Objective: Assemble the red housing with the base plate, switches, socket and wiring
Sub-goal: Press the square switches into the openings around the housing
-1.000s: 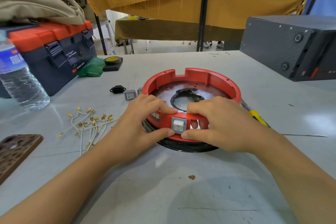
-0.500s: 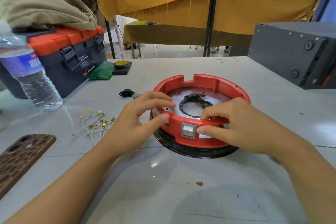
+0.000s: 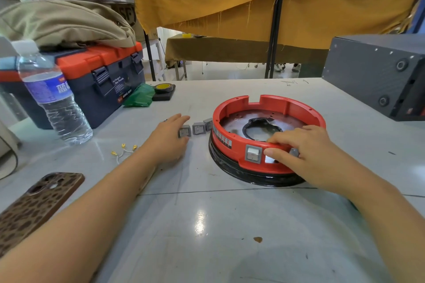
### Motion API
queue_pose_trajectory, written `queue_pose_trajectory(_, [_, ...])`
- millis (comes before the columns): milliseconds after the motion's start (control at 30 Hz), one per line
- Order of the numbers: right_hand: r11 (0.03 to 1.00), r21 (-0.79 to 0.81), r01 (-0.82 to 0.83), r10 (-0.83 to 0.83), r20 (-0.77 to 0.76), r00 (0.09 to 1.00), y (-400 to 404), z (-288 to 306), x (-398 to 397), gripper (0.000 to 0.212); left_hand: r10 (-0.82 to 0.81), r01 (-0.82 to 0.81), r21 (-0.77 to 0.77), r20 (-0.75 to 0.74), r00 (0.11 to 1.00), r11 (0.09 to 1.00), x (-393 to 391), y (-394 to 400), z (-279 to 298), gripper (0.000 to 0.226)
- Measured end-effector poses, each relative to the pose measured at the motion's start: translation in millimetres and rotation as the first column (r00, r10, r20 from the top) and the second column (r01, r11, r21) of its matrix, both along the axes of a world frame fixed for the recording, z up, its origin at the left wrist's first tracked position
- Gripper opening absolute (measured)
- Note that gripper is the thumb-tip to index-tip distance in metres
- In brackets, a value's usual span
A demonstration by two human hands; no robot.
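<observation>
The red housing (image 3: 296, 108) sits as a ring on a black base (image 3: 253, 178), with the metal base plate (image 3: 232, 123) inside it. One grey switch (image 3: 253, 153) is seated in its front wall. My right hand (image 3: 305, 156) grips the front rim just right of that switch, thumb on the outer wall and fingers curled over the edge. My left hand (image 3: 169, 139) lies on the table left of the housing, fingers fairly straight, touching the first of three loose grey switches (image 3: 184, 131). White wires with gold terminals (image 3: 124, 150) lie by my left wrist.
A water bottle (image 3: 53, 99) and a navy-and-orange toolbox (image 3: 103, 76) stand at the left. A phone (image 3: 34, 202) lies near the front left edge. A green bag (image 3: 139, 96) and a tape roll (image 3: 163, 87) lie behind the switches. A dark grey box (image 3: 379, 76) fills the right rear.
My left hand has let go of the housing and moved left to the loose switches. My right hand keeps its grip on the front rim. The camera has shifted.
</observation>
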State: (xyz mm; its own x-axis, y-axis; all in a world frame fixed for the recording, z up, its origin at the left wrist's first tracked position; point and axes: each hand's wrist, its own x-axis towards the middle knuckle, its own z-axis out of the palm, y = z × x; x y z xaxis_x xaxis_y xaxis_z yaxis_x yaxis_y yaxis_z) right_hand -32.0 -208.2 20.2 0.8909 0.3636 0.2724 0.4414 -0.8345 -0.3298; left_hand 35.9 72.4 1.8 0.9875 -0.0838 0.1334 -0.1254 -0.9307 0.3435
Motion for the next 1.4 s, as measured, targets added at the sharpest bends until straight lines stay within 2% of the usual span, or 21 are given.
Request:
queue_pose_trajectory(133, [1.000,-0.009,0.009,-0.009,-0.008,1.000,0,0,0,0.031,0.010,-0.011,-0.021,-0.075,0.997,1.000,12,-4,2,0.047])
queue_pose_trajectory(300, [1.000,-0.026,0.013,-0.014,-0.057,0.998,-1,1,0,0.030,0.108,-0.106,-0.056,0.027,0.994,0.993,16,-7,-1,0.032])
queue_pose_trajectory(433, [1.000,0.023,-0.003,0.005,-0.074,0.997,-1,1,2,0.023,0.175,-0.165,-0.141,0.062,0.983,0.976,15,-4,-5,0.028])
queue_pose_trajectory(600, [0.996,0.085,0.013,0.000,-0.152,0.988,-4,-3,4,0.021,0.170,-0.145,-0.206,0.111,0.979,0.968,12,0,-8,0.023])
queue_pose_trajectory(733, [0.990,0.141,0.001,0.023,-0.167,0.986,-4,-2,3,0.015,0.216,-0.158,-0.336,0.141,0.966,0.928,7,4,-4,0.025])
queue_pose_trajectory(967, [0.985,0.173,-0.014,0.043,-0.166,0.985,-2,0,1,0.013,0.220,-0.028,-0.617,0.237,0.946,0.787,-10,3,17,0.013])
queue_pose_trajectory(1100, [0.982,0.189,-0.024,0.052,-0.147,0.988,-1,0,0,0.013,0.100,0.104,-0.854,0.179,0.979,0.510,-25,-6,21,0.016])
queue_pose_trajectory(1200, [0.980,0.195,-0.026,0.053,-0.136,0.989,0,-1,0,0.013,-0.022,0.142,-0.923,0.144,0.989,0.357,-34,-12,23,0.018])
queue_pose_trajectory(1300, [0.978,0.207,-0.031,0.059,-0.129,0.990,0,-1,0,0.013,-0.157,0.196,-0.926,0.152,0.976,0.322,-41,-15,25,0.022])
queue_pose_trajectory(1367, [0.976,0.216,-0.032,0.061,-0.125,0.990,0,-1,0,0.014,-0.233,0.242,-0.908,0.168,0.958,0.341,-44,-16,26,0.020])
queue_pose_trajectory(1400, [0.975,0.220,-0.034,0.062,-0.121,0.991,1,-1,0,0.015,-0.254,0.256,-0.898,0.171,0.952,0.358,-46,-16,26,0.026])
